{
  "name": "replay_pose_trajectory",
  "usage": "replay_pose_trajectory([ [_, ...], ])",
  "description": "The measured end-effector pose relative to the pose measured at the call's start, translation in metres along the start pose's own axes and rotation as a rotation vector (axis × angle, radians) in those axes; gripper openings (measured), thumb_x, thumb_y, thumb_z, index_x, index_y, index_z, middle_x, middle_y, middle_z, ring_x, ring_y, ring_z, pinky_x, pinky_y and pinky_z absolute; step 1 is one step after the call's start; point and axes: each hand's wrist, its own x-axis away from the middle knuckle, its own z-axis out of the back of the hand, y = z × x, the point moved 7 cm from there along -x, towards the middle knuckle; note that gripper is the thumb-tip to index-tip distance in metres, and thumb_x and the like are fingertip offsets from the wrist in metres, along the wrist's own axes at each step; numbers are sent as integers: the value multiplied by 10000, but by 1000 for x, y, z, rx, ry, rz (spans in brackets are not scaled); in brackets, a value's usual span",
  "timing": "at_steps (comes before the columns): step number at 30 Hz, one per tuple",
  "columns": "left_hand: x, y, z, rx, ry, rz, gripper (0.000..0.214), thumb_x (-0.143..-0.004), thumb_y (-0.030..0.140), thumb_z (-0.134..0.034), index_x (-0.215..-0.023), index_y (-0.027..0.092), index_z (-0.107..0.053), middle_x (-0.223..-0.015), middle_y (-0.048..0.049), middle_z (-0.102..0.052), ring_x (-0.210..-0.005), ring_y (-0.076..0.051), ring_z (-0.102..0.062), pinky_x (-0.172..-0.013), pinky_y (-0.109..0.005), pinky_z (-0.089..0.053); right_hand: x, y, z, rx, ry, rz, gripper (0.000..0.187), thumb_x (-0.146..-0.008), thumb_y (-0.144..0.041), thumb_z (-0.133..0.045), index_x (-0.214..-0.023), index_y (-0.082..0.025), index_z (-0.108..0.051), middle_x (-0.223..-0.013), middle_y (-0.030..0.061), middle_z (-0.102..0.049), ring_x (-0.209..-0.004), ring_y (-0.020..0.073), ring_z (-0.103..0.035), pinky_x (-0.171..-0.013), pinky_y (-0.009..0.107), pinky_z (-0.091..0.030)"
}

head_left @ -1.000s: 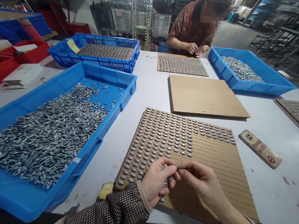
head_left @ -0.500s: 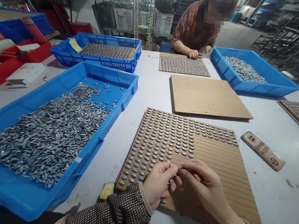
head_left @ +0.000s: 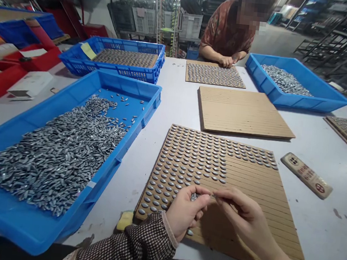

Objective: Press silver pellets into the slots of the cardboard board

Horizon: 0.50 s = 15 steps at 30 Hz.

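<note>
My left hand (head_left: 188, 209) is curled around several small grey oval metal pieces (head_left: 194, 196), over the lower part of a slotted cardboard sheet (head_left: 252, 204). Close beside it, my right hand (head_left: 241, 216) pinches with thumb and forefinger; what lies between those fingertips is too small to make out. The fingertips of both hands nearly meet. Rows of the same oval pieces (head_left: 190, 148) stand in the sheet's slots along its left side and top. One more piece (head_left: 189, 232) lies below my left hand.
At left is a blue tray (head_left: 120, 161) heaped with oval pieces. A stack of cardboard sheets (head_left: 240, 112) lies beyond my sheet, and a printed long block (head_left: 306, 175) to its right. Across the table a person (head_left: 225, 32) works at another filled sheet (head_left: 214, 75).
My left hand's fingers have shifted, showing the grey pieces in its grip more plainly. My right hand has moved slightly to the right. The sheet stays in place.
</note>
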Motion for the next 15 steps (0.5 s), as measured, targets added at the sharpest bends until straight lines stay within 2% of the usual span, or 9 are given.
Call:
replay_pose_trajectory([
  [3, 0, 1, 0, -13, -15, -31, 313, -733, 397, -675, -899, 184, -517, -613, 61, -475, -442, -27, -333, -365, -146, -131, 1, -3, -5, -12, -48, -2, 162, -917, -243, -521, -1005, -240, -658, -906, 39, -674, -831, 165, -643, -713, 256, -523],
  [10, -2, -4, -1, 19, -16, -6, 327, -748, 461, -653, -809, 198, -469, -595, 68, -449, -422, -23, -293, -360, -150, -109, 4, -21, -4, 172, 48, 295, 209, -888, -116, -520, -1016, -237, -633, -886, 69, -650, -818, 169, -626, -682, 279, -528],
  [12, -2, -2, -1, 45, 4, 9, 286, -771, 443, -617, -829, 195, -486, -610, 63, -451, -422, -24, -295, -362, -154, -94, 2, -19, -4, 233, 72, 334, 214, -885, -103, -523, -1014, -236, -630, -883, 63, -657, -806, 163, -629, -684, 279, -527],
  [15, 1, 5, 3, 111, 57, -5, 187, -807, 355, -530, -879, 183, -523, -655, 44, -476, -435, -29, -331, -365, -157, -96, -6, -8, -2, 312, 136, 318, 175, -898, -120, -516, -986, -222, -628, -854, 49, -669, -762, 149, -635, -667, 262, -522],
])
